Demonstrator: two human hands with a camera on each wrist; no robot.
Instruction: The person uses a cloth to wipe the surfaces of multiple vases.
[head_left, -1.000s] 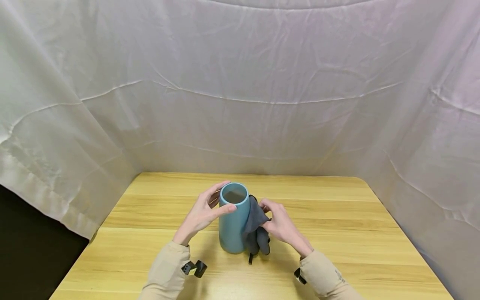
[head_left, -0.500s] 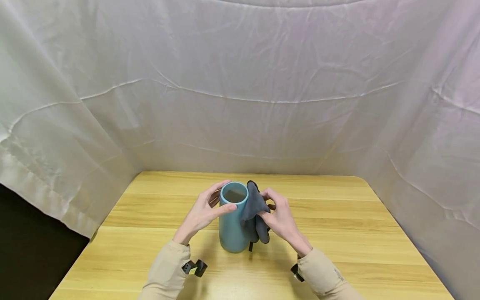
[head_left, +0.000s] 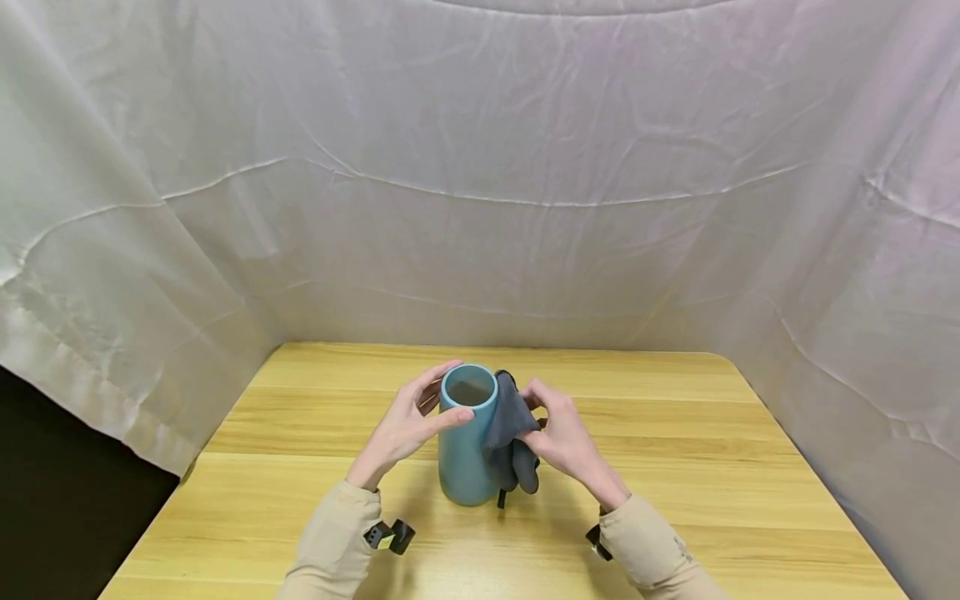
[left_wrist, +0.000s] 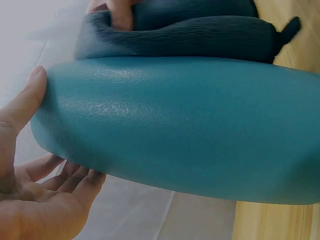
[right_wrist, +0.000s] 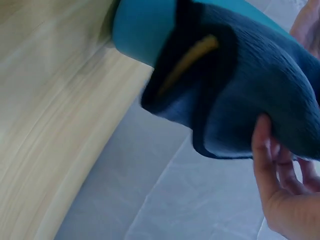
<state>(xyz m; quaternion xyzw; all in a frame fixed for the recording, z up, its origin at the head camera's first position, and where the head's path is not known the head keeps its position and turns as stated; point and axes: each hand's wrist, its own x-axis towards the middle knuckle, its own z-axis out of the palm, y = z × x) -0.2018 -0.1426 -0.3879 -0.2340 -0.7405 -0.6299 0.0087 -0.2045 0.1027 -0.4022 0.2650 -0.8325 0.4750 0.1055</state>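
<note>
A tall blue-teal vase (head_left: 467,467) stands upright on the wooden table, its round mouth facing up. My left hand (head_left: 405,425) grips it just below the rim, thumb on the near side and fingers round the far left side. On the vase's right side lies a dark grey-blue cloth (head_left: 510,421) with black edging and a small black loop. My right hand (head_left: 562,437) pinches this folded cloth against the vase wall. In the left wrist view, the cloth runs along the vase's length; in the right wrist view, my thumb presses on its fuzzy outer face.
The wooden tabletop (head_left: 675,467) spreads out around the vase. Pale grey curtains (head_left: 480,250) hang at the back and both sides. A dark area (head_left: 67,500) shows beyond the table's left edge. Each sleeve cuff carries a small black camera (head_left: 390,536).
My right hand has slid the cloth up the vase's side, then slightly back down. The left hand and the vase have stayed in place.
</note>
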